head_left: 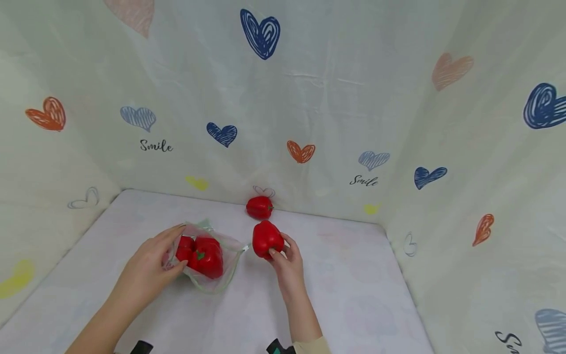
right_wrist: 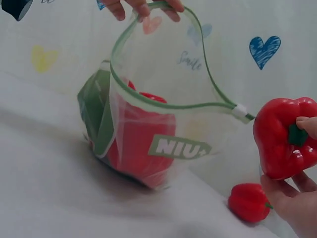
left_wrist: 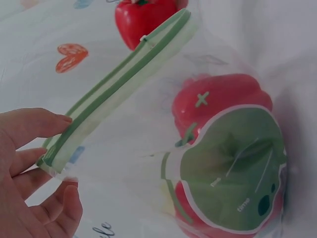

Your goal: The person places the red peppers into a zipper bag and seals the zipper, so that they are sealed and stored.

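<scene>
A clear zip bag (right_wrist: 179, 147) with a green rim and slider stands on the table, its mouth held wide. Red bell peppers (head_left: 209, 258) lie inside; at least two show through the plastic. My left hand (head_left: 150, 260) pinches the rim between thumb and fingers at the left side. In my right hand (head_left: 288, 263) is another red bell pepper (head_left: 267, 238), gripped by thumb and fingers just right of the bag's slider (right_wrist: 240, 111). In the right wrist view its green stem end faces the camera.
One more red bell pepper (head_left: 259, 208) lies on its side at the table's back edge, against the heart-printed cloth (head_left: 327, 123). The white-covered table (head_left: 353, 290) extends to the right of the right hand. Dark straps (head_left: 141, 347) show at the bottom.
</scene>
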